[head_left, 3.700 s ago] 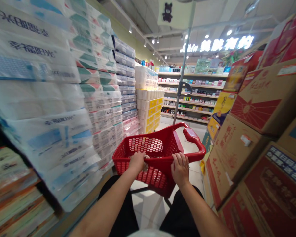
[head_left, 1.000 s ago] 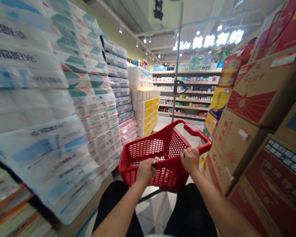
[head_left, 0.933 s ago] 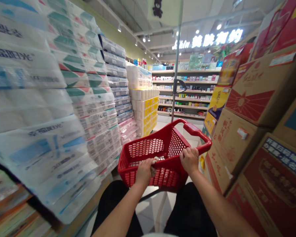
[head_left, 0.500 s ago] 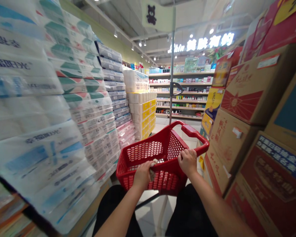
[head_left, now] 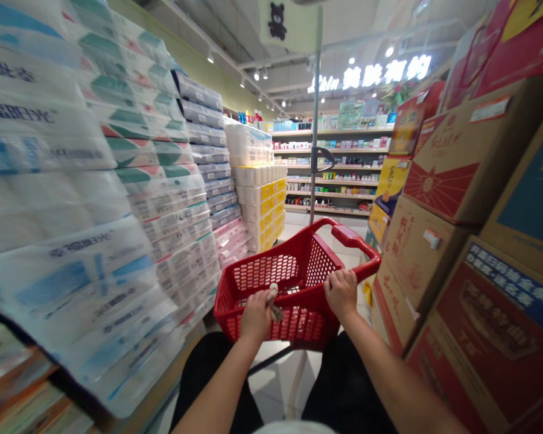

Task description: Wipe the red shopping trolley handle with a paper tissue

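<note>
A red plastic shopping cart (head_left: 298,325) with a perforated basket stands turned sideways between my knees, its handle at the far right. My left hand (head_left: 256,314) is closed on a small crumpled beige cloth (head_left: 275,304), held against the near rim of the basket. Part of the cloth sticks out beside my thumb; the rest is hidden by the hand. My right hand (head_left: 341,292) grips the same rim further right, near the handle, with its fingers curled over the edge. Through the openings the basket's inside shows no goods.
Tall stacks of wrapped tissue packs (head_left: 90,259) line the left side. Cardboard cartons (head_left: 434,253) are piled close on the right. Ahead stand a thin metal pole (head_left: 315,120) and shelves of small goods (head_left: 344,169). White floor tiles (head_left: 276,386) show below the cart.
My left hand has slid slightly left along the rim with the cloth. My right hand stays on the rim, and the cart has barely shifted in view.
</note>
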`<state>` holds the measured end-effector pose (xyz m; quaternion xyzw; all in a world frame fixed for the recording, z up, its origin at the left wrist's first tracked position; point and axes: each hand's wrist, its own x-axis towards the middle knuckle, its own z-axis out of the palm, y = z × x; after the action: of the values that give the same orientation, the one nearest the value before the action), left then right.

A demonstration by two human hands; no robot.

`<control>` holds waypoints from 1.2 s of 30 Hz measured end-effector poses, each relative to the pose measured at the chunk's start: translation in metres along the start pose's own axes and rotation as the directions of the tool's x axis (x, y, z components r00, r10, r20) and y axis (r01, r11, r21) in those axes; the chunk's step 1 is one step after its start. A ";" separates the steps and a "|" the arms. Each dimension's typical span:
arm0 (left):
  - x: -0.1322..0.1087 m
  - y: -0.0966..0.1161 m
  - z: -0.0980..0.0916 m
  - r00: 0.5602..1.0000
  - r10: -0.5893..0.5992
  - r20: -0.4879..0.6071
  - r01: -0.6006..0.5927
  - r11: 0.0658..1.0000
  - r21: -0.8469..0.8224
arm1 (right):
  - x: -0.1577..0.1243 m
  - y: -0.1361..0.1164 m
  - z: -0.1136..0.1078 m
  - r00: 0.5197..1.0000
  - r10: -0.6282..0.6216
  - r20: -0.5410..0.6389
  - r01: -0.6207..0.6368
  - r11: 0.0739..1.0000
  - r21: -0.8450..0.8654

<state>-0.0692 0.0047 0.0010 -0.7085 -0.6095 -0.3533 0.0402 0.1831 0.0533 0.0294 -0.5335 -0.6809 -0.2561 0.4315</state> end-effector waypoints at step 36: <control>-0.002 -0.007 0.003 0.977 0.108 0.185 -0.137 0.979 0.153 | -0.001 0.000 -0.004 0.998 0.022 0.063 -0.020 0.999 -0.028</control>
<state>-0.0743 0.0066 -0.0051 -0.7675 -0.5930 -0.2344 0.0666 0.1842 0.0497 0.0300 -0.5543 -0.6850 -0.2437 0.4052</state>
